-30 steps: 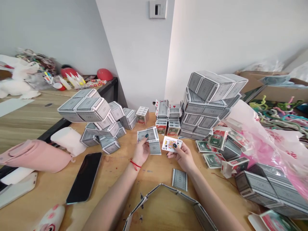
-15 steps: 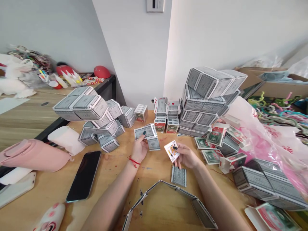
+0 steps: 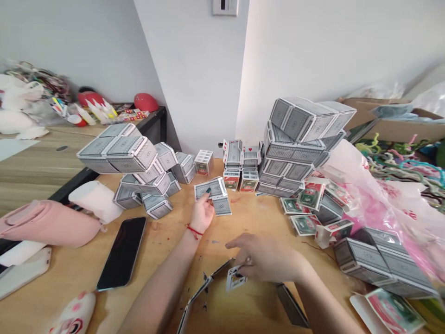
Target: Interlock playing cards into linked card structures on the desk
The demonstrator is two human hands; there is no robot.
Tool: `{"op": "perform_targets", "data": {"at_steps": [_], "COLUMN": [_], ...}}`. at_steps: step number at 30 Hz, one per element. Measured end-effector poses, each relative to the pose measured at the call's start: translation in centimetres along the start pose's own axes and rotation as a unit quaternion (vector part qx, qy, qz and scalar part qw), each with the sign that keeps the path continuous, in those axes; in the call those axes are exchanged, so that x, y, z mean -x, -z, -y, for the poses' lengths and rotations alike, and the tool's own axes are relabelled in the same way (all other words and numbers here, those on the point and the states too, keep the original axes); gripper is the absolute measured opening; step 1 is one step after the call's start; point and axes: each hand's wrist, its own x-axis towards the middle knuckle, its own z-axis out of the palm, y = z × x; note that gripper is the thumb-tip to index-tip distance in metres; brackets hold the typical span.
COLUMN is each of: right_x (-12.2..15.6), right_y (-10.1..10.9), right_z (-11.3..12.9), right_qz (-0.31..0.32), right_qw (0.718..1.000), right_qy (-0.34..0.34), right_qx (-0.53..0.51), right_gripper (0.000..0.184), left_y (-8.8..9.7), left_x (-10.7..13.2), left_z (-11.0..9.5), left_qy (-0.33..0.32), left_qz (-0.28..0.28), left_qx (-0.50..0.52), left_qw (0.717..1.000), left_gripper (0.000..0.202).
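Note:
My left hand [image 3: 203, 211] is closed on joined playing cards [image 3: 221, 205], pinched under the thumb, with grey patterned backs facing up. Blurred by motion, my right hand [image 3: 264, 257] is lower and to the right, gripping a white face card [image 3: 235, 279] between its fingers. That card overlaps the rim of a bent strip of playing cards [image 3: 196, 297] standing on edge close to me. My right hand covers part of this strip.
Stacked blocks of cards stand at left [image 3: 121, 153] and right [image 3: 295, 153]. Card boxes [image 3: 306, 225] lie at right beside a pink plastic bag [image 3: 375, 185]. A black phone [image 3: 121, 253] and a pink case [image 3: 52, 222] lie at left on the wooden table [image 3: 167, 260].
My right hand has moved down and towards me with the face card, over the bent strip. The loose card that lay near it no longer shows. My left hand is almost still.

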Motion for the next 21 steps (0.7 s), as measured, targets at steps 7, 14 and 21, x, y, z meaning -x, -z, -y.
{"op": "perform_targets", "data": {"at_steps": [7, 14, 21], "right_x": [-1.1, -3.8, -4.6], "right_y": [-1.0, 1.8, 3.9], "right_z": [-0.9, -4.0, -6.2], "right_qz": [0.018, -0.084, -0.256], "right_qw": [0.965, 0.936, 0.925], "right_qy": [-0.073, -0.156, -0.146], "right_qx": [0.252, 0.304, 0.241], "right_gripper": [0.028, 0.027, 0.024], "left_y": [-0.1, 0.1, 0.4], "left_x": [0.2, 0.0, -0.6], "left_z": [-0.3, -0.8, -0.8], "left_qy": [-0.003, 0.016, -0.02], "left_qz": [0.002, 0.003, -0.002], "left_qx": [0.016, 0.012, 0.038], "left_qw": [1.0, 1.0, 0.999], "left_gripper": [0.011, 0.013, 0.01]}}
